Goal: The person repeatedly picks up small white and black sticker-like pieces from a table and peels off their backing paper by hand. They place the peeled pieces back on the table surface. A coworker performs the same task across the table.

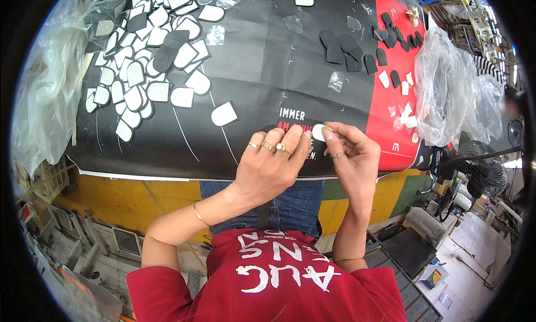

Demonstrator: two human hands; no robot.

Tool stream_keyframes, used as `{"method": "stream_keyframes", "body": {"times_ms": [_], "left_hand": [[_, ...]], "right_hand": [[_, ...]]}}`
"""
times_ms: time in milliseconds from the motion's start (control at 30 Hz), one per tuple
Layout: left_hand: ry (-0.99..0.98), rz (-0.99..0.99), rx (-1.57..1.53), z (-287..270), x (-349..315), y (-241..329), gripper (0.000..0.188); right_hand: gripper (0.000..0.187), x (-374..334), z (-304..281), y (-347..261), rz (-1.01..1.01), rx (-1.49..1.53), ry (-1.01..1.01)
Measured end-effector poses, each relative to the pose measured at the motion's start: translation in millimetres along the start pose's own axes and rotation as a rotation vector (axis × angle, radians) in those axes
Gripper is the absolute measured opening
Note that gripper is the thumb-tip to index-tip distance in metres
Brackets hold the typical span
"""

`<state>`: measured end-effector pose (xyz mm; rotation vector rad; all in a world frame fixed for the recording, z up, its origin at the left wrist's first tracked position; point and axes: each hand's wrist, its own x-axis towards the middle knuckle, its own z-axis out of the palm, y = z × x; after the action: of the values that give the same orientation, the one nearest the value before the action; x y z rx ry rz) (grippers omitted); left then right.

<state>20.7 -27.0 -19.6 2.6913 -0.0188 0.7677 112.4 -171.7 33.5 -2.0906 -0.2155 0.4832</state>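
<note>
- The right hand pinches a flat white round-ended piece near two o'clock; the left hand curves beside it, grip hidden.
- Seemingly midway: white-faced, black-edged arched pieces heap at ten o'clock; flat black arched pieces at one may remain.
- Lettering: white and red on the bench's black cover, white on the red shirt.

We see a red short-sleeved shirt with white lettering, and blue jeans. The left hand wears gold rings, its forearm a thin gold bracelet; the right hand wears a ring too.
</note>
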Motion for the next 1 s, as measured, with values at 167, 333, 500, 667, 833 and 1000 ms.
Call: {"method": "stream_keyframes", "body": {"times_ms": [167,333,500,667,833,1000], "left_hand": [[0.001,0.004,-0.009,0.3,-0.6,-0.6,0.026],[-0.036,0.017,-0.002,-1.7,0.7,-1.6,0.030],[-0.097,0.048,0.039,-5.0,4.1,-0.7,0.032],[-0.118,0.052,0.016,-7.1,7.3,-2.2,0.048],[-0.158,0.065,0.032,-9.5,8.4,-3.0,0.038],[-0.178,0.071,0.020,-10.2,7.6,-4.2,0.038]], "right_hand": [[0.019,-1.0,1.6,0.1,-0.031,-0.035,0.016],[0.019,-1.3,2.7,-0.9,-0.060,-0.066,0.025],[0.026,-2.2,5.1,-7.4,-0.035,-0.070,0.029],[0.047,-3.7,9.7,-11.1,-0.100,-0.027,0.092],[0.050,-5.7,20.4,-4.0,-0.178,-0.130,0.193],[0.046,-8.0,31.2,4.2,-0.303,-0.318,0.313]]}}
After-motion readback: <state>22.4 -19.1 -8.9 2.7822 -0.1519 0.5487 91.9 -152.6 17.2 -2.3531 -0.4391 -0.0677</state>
